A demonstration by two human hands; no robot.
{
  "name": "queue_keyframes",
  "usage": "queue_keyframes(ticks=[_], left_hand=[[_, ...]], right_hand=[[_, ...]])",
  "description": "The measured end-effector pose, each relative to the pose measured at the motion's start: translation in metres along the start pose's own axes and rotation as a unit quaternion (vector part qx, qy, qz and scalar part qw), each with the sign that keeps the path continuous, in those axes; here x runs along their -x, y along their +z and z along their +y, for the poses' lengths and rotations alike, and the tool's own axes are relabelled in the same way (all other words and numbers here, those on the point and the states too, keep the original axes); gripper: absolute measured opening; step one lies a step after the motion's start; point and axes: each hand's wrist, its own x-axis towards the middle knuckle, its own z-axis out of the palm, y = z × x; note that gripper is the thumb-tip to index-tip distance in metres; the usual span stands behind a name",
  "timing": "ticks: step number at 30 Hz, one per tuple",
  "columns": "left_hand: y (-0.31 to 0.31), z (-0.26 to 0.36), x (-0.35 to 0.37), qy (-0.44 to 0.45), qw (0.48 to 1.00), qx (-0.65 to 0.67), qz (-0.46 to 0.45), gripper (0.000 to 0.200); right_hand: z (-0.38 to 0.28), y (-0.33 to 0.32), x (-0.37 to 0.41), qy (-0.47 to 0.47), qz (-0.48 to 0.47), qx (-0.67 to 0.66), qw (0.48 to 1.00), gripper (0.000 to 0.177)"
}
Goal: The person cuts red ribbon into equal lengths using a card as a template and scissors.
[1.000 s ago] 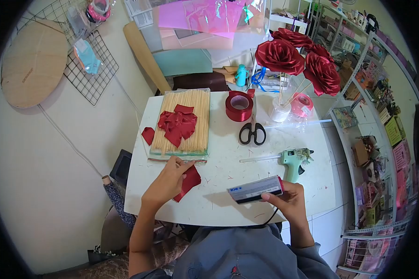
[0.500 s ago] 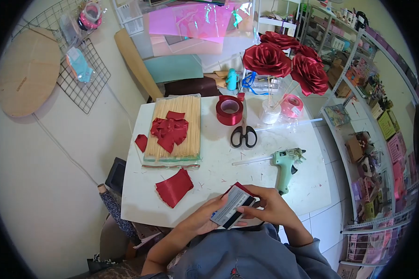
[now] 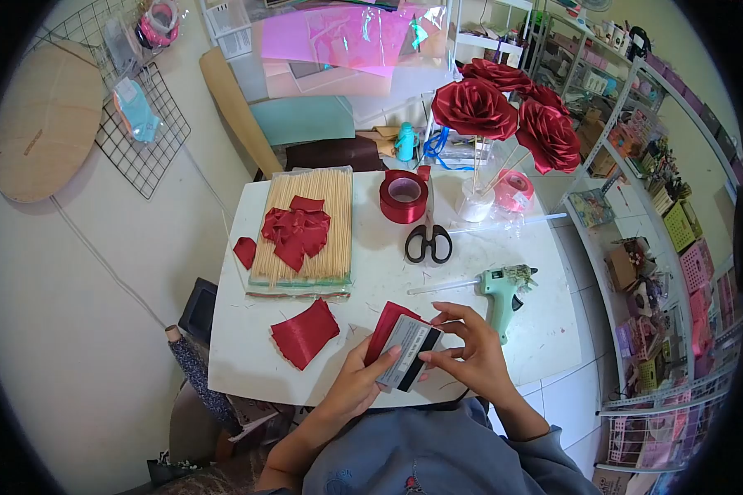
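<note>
A grey card with a black stripe [image 3: 406, 353] lies over a piece of red ribbon [image 3: 386, 323] above the table's front edge. My left hand [image 3: 361, 375] grips both at the lower left, its thumb on the card. My right hand [image 3: 470, 351] pinches the card's right side with the thumb low and a finger at the upper corner. Left of them a stack of red ribbon pieces [image 3: 305, 334] lies on the table. Other cut red pieces [image 3: 295, 233] rest on a pack of wooden sticks [image 3: 338, 223], and a small one [image 3: 244, 252] is beside it.
On the white table [image 3: 371, 280] are a red ribbon roll [image 3: 404, 210], black-handled scissors [image 3: 428, 245], a green glue gun [image 3: 499, 299] and a white holder [image 3: 475, 203] with red fabric roses [image 3: 475, 109]. Shelves [image 3: 627, 272] stand at the right.
The card and ribbon have turned more upright, and more red ribbon shows behind the card's upper left. My right fingers have lifted and spread at the card's right side.
</note>
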Motion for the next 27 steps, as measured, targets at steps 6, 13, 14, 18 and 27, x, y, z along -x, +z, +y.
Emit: queue_keyframes(ticks=[6, 13, 14, 18, 27], left_hand=[[-0.013, -0.003, 0.002, 0.025, 0.998, -0.023, 0.061, 0.029], [-0.033, 0.020, 0.015, 0.166, 0.979, -0.027, 0.119, 0.028], [-0.037, 0.023, 0.015, 0.199, 0.970, -0.027, 0.140, 0.026], [-0.050, 0.037, 0.023, 0.239, 0.955, -0.053, 0.165, 0.022], [-0.050, 0.051, 0.030, 0.263, 0.930, -0.174, 0.187, 0.034]], right_hand=[[-0.015, -0.006, -0.001, 0.029, -0.005, 0.019, 0.999, 0.051], [-0.045, -0.018, -0.063, -0.083, -0.018, 0.149, 0.985, 0.034], [-0.041, -0.017, -0.084, -0.080, -0.029, 0.162, 0.983, 0.032], [-0.005, -0.003, -0.162, -0.093, -0.035, 0.277, 0.956, 0.028], [0.015, 0.034, -0.203, -0.162, -0.012, 0.479, 0.863, 0.032]])
